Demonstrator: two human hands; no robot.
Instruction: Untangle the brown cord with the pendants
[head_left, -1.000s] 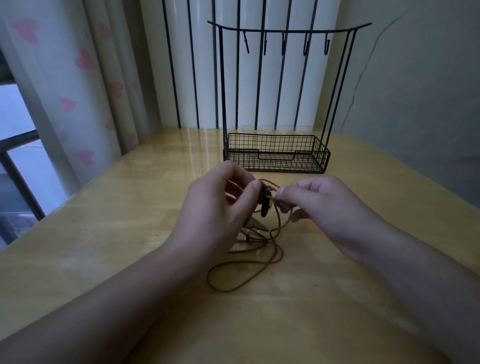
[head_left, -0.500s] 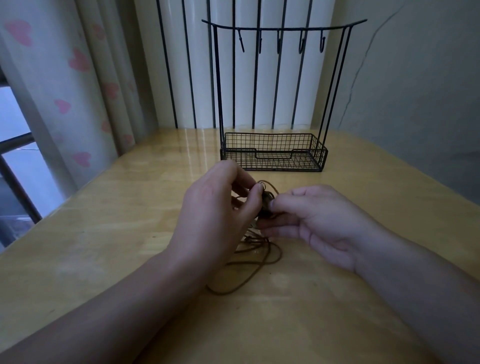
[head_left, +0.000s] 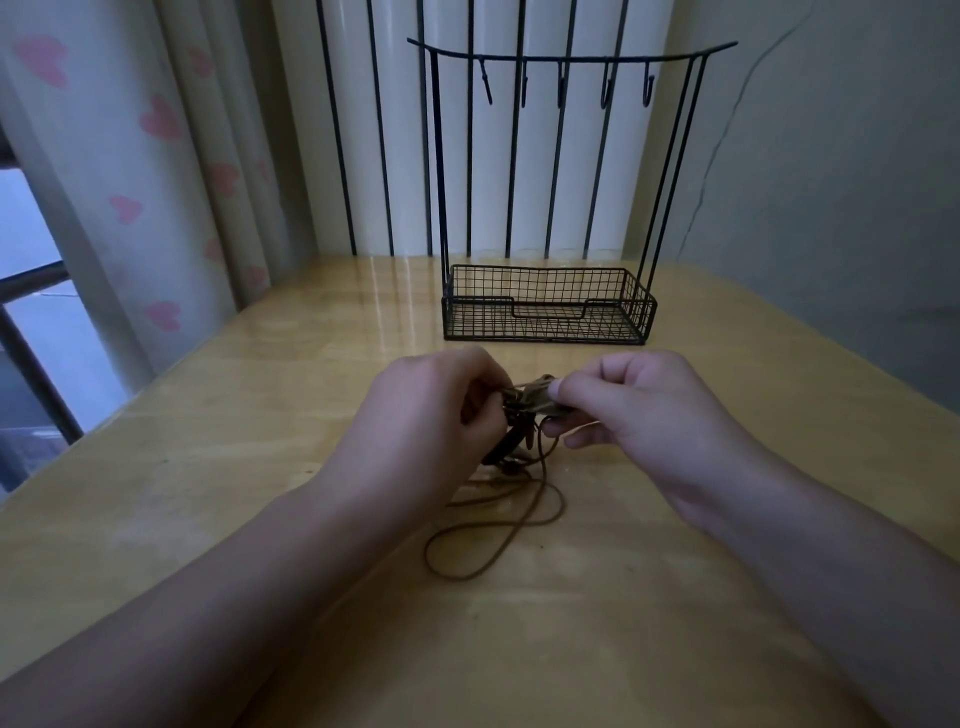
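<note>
Hands raised slightly | brown cord (head_left: 498, 525) pinched between left hand (head_left: 431, 415), right hand (head_left: 639, 410)

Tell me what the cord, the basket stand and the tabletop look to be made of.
Brown cord: thin, matte, limp loops, probably waxed cotton or leather; cannot tell which. Basket stand: black metal wire, likely painted or coated, judging by the thin rigid grid and hooks. Table: light wood with glossy varnish, showing grain and bright reflections.
</note>
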